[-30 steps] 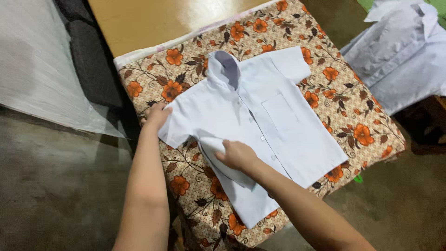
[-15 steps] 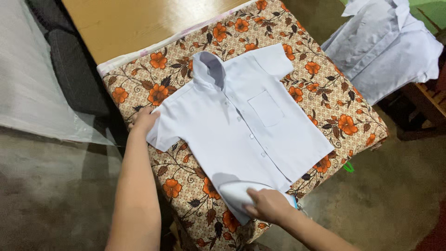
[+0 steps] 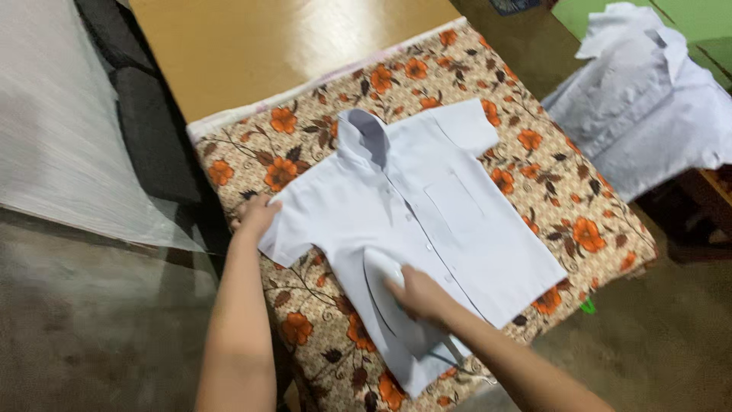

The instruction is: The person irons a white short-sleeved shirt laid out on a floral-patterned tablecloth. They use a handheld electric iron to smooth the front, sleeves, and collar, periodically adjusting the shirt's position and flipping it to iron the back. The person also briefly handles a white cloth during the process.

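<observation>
I look down at a dull concrete floor [image 3: 91, 328] with a wooden table [image 3: 252, 46] rising from it. A cloth [image 3: 549, 191] printed with orange flowers and dark leaves on a tan ground covers the near half of the table; the far half is bare, glossy wood. To my left a pale woven sheet [image 3: 53, 114] slopes down beside something dark and padded [image 3: 152, 130].

A small white shirt [image 3: 427, 221] lies face up in the middle of the cloth, buttoned, collar pointing toward the bare wood, short sleeves spread to either side, a chest pocket on its front. Its hem reaches the near edge of the table.

My left hand [image 3: 258, 216] rests flat at the end of the sleeve nearest me on the left, fingers loosely curled and pressing the sleeve edge against the cloth. I cannot tell whether it pinches the fabric or only holds it down.

My right hand [image 3: 415, 294] is closed over the top of a white iron [image 3: 396, 305], which sits on the lower front of the shirt, its tip pointing toward the collar. My forearm runs back from it toward the bottom right.

At the upper right, well apart from the table, a heap of pale shirts [image 3: 648, 107] lies on a separate stand, with a patch of green behind it.
</observation>
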